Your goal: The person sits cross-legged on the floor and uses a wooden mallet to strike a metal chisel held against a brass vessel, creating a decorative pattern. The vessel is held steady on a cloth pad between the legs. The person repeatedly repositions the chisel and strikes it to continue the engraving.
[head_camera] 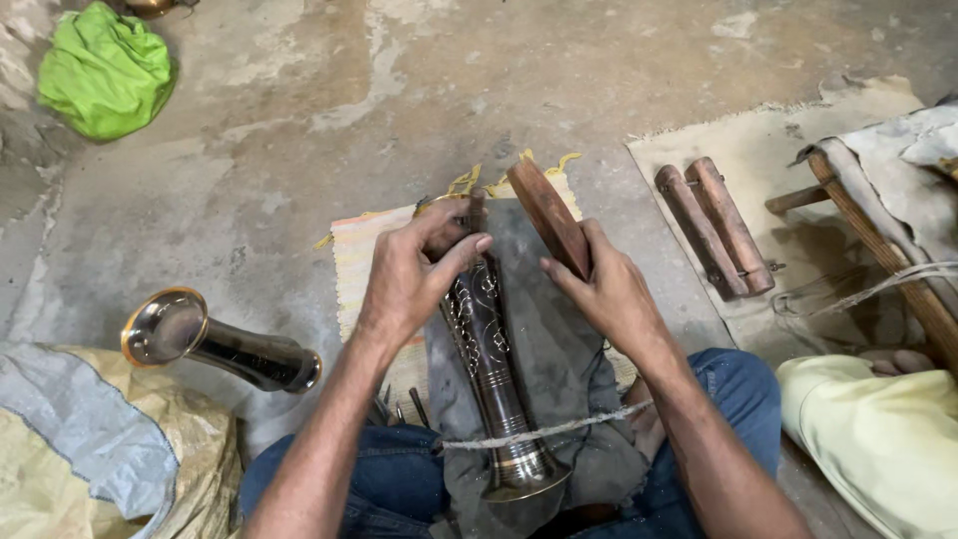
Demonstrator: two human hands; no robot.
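Two bare hands worked over a tall, dark metal vase (491, 369) that lay lengthwise across the person's lap, its flared end toward the body, on a grey cloth (569, 369) spread over blue jeans. The left hand (414, 274) was closed around the far upper end of the vase, thumb and fingers pinching a small tool whose shape could not be made out. The right hand (609, 294) gripped a flat, reddish-brown wooden block (547, 215), held tilted just beside the vase and apart from it. Pale engraved patterns ran along the vase's dark body, so the work in hand appeared to be chasing or engraving the surface, with the block serving as a mallet. A thin cord (544, 429) crossed the vase near its base. The next move would seem to call for a steady left grip and a short, well-aimed tap from the block. A second, similar vase (215, 344) lay on the concrete floor (299, 130) to the left, well apart, near a green cloth bundle (105, 70).
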